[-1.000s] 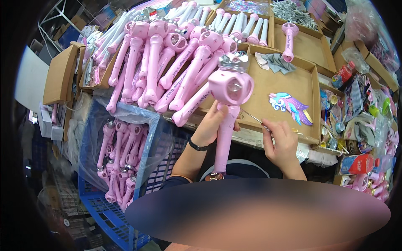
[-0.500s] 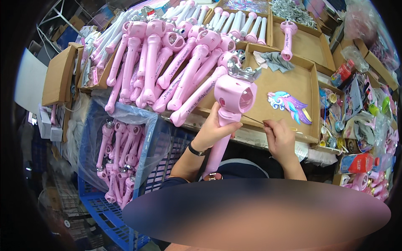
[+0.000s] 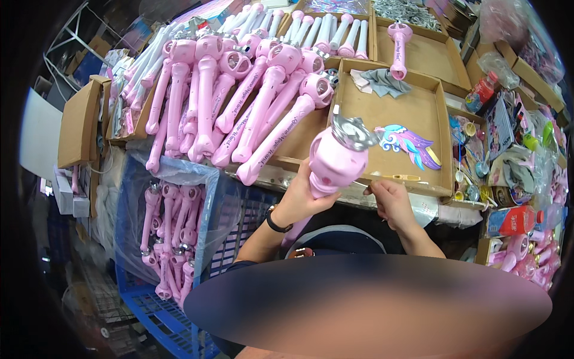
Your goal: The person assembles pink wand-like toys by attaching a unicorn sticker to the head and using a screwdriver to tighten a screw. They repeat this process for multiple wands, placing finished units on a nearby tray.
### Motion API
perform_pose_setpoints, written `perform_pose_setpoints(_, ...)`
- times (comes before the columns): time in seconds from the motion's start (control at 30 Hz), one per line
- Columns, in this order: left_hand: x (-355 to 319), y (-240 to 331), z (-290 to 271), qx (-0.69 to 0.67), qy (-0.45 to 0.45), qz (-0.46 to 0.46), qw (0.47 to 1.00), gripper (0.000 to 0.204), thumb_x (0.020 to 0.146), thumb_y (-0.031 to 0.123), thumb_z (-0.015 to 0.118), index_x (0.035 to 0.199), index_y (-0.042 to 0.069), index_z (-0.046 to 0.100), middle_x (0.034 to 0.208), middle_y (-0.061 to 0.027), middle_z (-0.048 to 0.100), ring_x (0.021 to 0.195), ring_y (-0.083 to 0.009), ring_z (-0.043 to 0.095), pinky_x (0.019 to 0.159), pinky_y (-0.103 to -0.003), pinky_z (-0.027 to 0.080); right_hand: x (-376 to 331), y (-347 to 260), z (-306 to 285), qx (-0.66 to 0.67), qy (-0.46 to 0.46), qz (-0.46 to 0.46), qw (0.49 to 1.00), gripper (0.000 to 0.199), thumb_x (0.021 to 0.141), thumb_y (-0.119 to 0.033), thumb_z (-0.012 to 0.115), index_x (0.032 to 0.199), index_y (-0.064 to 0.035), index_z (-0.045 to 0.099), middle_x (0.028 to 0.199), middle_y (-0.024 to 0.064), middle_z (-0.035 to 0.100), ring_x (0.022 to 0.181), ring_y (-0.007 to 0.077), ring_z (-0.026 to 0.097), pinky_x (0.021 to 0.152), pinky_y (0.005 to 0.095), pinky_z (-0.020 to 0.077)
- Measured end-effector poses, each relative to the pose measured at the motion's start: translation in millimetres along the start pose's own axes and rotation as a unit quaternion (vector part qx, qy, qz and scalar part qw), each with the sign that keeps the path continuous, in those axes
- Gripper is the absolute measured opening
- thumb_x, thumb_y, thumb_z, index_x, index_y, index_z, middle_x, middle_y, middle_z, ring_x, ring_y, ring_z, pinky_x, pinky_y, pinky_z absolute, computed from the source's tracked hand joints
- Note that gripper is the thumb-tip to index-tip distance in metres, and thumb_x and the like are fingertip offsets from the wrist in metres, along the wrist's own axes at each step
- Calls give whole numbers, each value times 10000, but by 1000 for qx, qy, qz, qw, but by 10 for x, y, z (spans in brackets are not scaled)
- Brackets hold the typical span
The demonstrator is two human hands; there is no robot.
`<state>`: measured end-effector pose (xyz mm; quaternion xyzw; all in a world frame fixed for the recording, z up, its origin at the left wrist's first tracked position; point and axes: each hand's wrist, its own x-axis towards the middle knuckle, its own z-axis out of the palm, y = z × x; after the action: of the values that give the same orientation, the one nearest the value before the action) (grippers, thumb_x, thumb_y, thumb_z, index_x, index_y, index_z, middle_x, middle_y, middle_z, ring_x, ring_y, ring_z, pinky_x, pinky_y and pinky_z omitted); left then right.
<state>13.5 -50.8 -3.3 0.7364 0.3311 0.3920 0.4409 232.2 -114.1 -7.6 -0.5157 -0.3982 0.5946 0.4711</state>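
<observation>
Wand (image 3: 335,161) inside left grip (image 3: 304,198), crown (image 3: 353,133) above

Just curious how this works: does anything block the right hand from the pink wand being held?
Nothing visible does: only an open gap separates the right hand from the pink wand, which the left hand grips.

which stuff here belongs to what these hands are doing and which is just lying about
Likely in the job:
- wand, gripped by the left hand
- piled wands
- wands in basket

Probably just lying about:
- cloth
- wing cut-out
- bottles
</observation>
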Motion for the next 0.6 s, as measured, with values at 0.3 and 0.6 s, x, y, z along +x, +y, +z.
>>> perform_pose_setpoints(0.3, 76, 0, -31, -111, -12, -125, 986, 703, 719, 145, 732, 1259, 9, 304, 1018, -109, 556, 873, -207, 585, 803, -322, 472, 28, 90, 107, -264, 85, -287, 917, 154, 845, -113, 620, 931, 5, 572, 687, 27, 514, 525, 137, 489, 478, 256, 413)
perform_pose_setpoints(0.6, 34, -209, 53, -49, -7, -30, 998, 674, 744, 51, 690, 1278, 4, 281, 973, -63, 518, 703, -89, 558, 586, -236, 489, 2, 153, 77, -137, 73, -121, 981, 147, 849, -102, 606, 901, 34, 584, 693, 79, 585, 597, 129, 559, 534, 264, 444)
